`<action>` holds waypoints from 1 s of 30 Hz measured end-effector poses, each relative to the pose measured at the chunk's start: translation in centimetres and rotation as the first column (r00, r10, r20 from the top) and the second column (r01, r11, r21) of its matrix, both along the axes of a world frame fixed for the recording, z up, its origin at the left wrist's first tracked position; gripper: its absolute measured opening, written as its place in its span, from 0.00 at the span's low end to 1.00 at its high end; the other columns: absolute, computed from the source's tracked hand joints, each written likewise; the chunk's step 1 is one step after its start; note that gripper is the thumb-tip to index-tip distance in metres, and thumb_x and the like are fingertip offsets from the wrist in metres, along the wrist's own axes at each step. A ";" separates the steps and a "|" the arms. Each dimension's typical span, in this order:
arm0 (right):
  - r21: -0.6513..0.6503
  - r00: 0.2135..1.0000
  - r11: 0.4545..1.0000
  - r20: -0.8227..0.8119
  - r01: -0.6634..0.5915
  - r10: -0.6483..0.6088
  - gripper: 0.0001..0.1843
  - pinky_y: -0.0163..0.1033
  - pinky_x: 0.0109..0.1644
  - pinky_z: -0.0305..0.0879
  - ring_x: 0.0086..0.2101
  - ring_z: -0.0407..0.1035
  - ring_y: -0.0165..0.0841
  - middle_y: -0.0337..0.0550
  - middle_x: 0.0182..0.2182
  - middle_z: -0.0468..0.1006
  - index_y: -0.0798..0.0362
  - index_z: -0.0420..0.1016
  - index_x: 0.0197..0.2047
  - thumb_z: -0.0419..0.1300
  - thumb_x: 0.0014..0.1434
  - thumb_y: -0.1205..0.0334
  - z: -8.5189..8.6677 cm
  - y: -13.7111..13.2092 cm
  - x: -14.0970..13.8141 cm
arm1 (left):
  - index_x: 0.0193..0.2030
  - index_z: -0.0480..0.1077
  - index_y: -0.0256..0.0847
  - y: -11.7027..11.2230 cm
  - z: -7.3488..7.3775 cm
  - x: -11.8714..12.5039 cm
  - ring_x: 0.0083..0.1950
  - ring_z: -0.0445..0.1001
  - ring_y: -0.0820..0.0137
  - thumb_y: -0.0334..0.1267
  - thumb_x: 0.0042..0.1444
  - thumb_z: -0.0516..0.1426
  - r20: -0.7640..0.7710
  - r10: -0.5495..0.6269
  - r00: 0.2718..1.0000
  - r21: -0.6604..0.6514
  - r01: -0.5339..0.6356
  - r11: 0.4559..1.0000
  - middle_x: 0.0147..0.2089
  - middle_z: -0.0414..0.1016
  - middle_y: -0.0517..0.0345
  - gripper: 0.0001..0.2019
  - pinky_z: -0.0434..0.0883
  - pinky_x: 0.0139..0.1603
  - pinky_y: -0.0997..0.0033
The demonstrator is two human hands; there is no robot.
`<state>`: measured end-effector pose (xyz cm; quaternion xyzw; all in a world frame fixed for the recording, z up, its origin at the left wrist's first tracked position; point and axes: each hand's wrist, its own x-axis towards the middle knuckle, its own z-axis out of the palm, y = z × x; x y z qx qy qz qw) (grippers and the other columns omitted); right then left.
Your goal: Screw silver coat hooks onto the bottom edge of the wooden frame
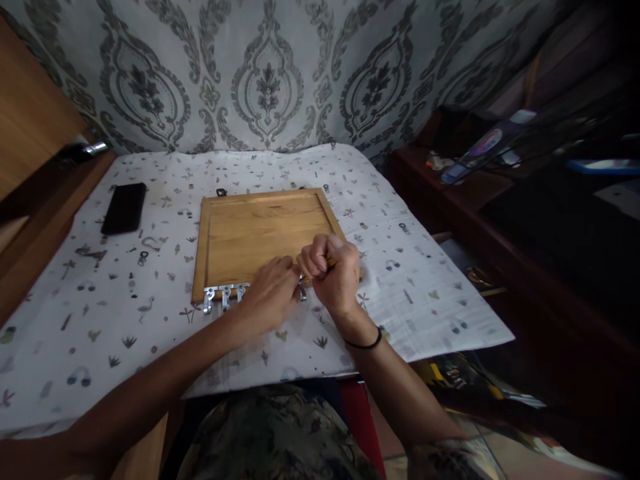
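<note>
A framed wooden board [250,233] lies flat on the cloth, with several silver metal hooks [226,297] along its near edge. My left hand [270,290] rests over that edge, its fingers bent and pressed together at a metal hook [302,291] near the right part. My right hand [334,270] is closed in a fist around a screwdriver [331,261]; only a bit of its yellow-and-black handle shows between the fingers. Its tip is hidden near the left fingertips. How the left fingers pinch the hook is partly hidden.
A black phone [124,209] lies left on the patterned white cloth [165,333]. A dark hanger piece [221,192] shows at the board's far edge. Wooden furniture [35,100] borders the left. A bottle [485,150] lies on the dark red furniture [440,193] at right.
</note>
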<state>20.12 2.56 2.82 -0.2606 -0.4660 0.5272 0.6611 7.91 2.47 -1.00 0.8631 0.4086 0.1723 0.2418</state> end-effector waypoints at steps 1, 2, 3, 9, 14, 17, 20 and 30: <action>0.002 1.000 1.000 0.001 -0.001 0.001 0.34 0.34 0.19 0.43 0.15 0.39 0.23 0.27 0.13 0.45 0.48 0.52 0.16 0.61 0.61 0.37 0.0 0.0 0.0 | 0.47 0.68 0.41 -0.1 0.0 0.1 0.56 0.73 0.55 0.27 0.62 0.53 -0.012 0.003 1.000 0.011 -0.003 1.000 0.50 0.75 0.47 0.09 0.72 0.61 0.49; 0.005 1.000 1.000 -0.001 -0.001 0.001 0.34 0.34 0.19 0.43 0.15 0.39 0.23 0.27 0.13 0.45 0.48 0.52 0.16 0.61 0.61 0.37 0.0 0.0 0.0 | 0.48 0.68 0.41 -0.2 0.1 0.1 0.56 0.73 0.55 0.27 0.62 0.52 -0.033 0.012 0.999 0.026 -0.011 1.000 0.50 0.75 0.47 0.10 0.72 0.61 0.50; 0.007 1.000 1.000 -0.006 -0.002 0.002 0.34 0.34 0.19 0.43 0.15 0.39 0.23 0.27 0.13 0.45 0.48 0.53 0.16 0.61 0.61 0.37 0.1 -0.1 0.0 | 0.48 0.68 0.40 -0.4 0.1 0.2 0.56 0.74 0.55 0.26 0.62 0.52 -0.057 0.022 0.998 0.041 -0.020 0.999 0.50 0.75 0.47 0.11 0.72 0.61 0.50; -0.005 1.000 1.000 -0.014 0.000 0.000 0.33 0.34 0.19 0.42 0.15 0.40 0.23 0.28 0.13 0.46 0.48 0.53 0.15 0.62 0.60 0.40 0.2 -0.2 -0.1 | 0.50 0.69 0.38 -0.9 0.5 0.6 0.54 0.75 0.52 0.26 0.61 0.52 -0.121 0.046 0.992 0.072 -0.037 0.997 0.50 0.76 0.43 0.12 0.74 0.57 0.50; 0.011 1.000 1.000 -0.011 0.004 -0.004 0.33 0.34 0.20 0.44 0.16 0.40 0.23 0.28 0.14 0.46 0.48 0.53 0.16 0.62 0.61 0.40 0.0 -0.2 -0.1 | 0.47 0.70 0.40 -0.3 0.4 0.4 0.52 0.77 0.55 0.27 0.61 0.53 -0.100 0.030 0.995 0.081 -0.022 0.996 0.48 0.78 0.47 0.10 0.74 0.56 0.53; 0.030 1.000 1.000 -0.006 -0.003 0.003 0.34 0.34 0.19 0.45 0.15 0.40 0.23 0.28 0.14 0.46 0.48 0.53 0.16 0.62 0.61 0.38 -0.2 -0.2 -0.1 | 0.45 0.70 0.41 0.1 0.5 0.3 0.51 0.77 0.57 0.27 0.60 0.53 -0.070 0.030 0.997 0.064 -0.025 0.998 0.47 0.78 0.50 0.09 0.74 0.56 0.55; 0.037 1.000 0.999 -0.003 0.006 -0.006 0.34 0.34 0.19 0.46 0.16 0.40 0.23 0.28 0.14 0.47 0.48 0.53 0.16 0.62 0.61 0.38 -0.5 -0.1 -0.1 | 0.43 0.71 0.41 0.4 0.8 0.3 0.52 0.77 0.58 0.27 0.60 0.54 -0.059 0.040 0.997 0.019 -0.039 0.999 0.48 0.80 0.51 0.09 0.74 0.57 0.56; 0.087 0.997 0.995 -0.065 -0.040 0.045 0.31 0.33 0.20 0.40 0.16 0.40 0.23 0.29 0.14 0.47 0.50 0.55 0.16 0.62 0.64 0.47 -0.4 0.0 -0.1 | 0.42 0.73 0.40 0.7 1.3 0.2 0.53 0.78 0.57 0.24 0.59 0.54 -0.063 0.007 0.998 0.001 -0.007 1.000 0.48 0.81 0.50 0.10 0.74 0.57 0.56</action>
